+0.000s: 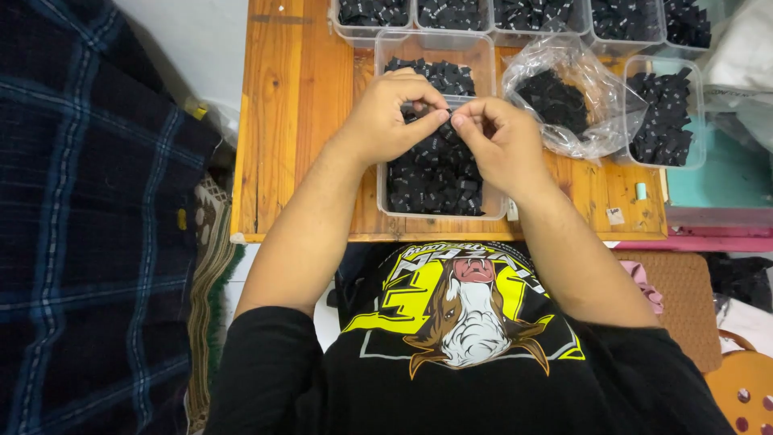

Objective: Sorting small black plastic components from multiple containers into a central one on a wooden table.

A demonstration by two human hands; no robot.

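Where fingers (pixel 441 118) meet, black tag (pixel 419 107)

Hidden and cut off over the table

The hands cover the middle of the clear tray (pixel 386 193) of small black pieces (pixel 435 181); what the fingertips (pixel 441 118) pinch is too small to tell. The top edge cuts off the row of containers (pixel 451 16).

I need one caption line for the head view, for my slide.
Both hands pinch a small black piece above a clear box of black pieces on a wooden table.
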